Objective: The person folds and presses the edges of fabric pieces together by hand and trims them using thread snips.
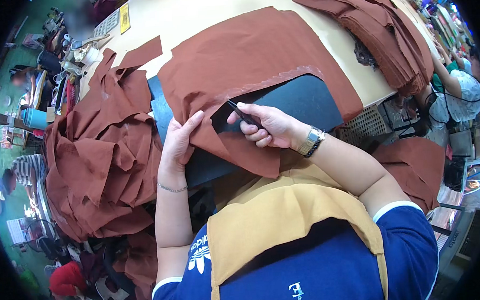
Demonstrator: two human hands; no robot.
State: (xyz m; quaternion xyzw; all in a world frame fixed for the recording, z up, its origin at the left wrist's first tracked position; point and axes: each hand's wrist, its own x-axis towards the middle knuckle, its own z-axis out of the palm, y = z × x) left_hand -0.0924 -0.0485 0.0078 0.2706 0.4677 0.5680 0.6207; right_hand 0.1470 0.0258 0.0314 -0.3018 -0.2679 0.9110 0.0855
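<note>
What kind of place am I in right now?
Probably a garment workshop: heaped rust-brown fabric, a cloth panel being trimmed on a table, and other people busy nearby.

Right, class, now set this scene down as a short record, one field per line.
left hand: gripping the main cloth, reddish-brown
right hand: holding a small dark tool, tip near the cloth's edge
tool type: cannot tell
partly under cloth: dark board
left side: cloth heap
right side: layered cloth stack
table: cream
</note>
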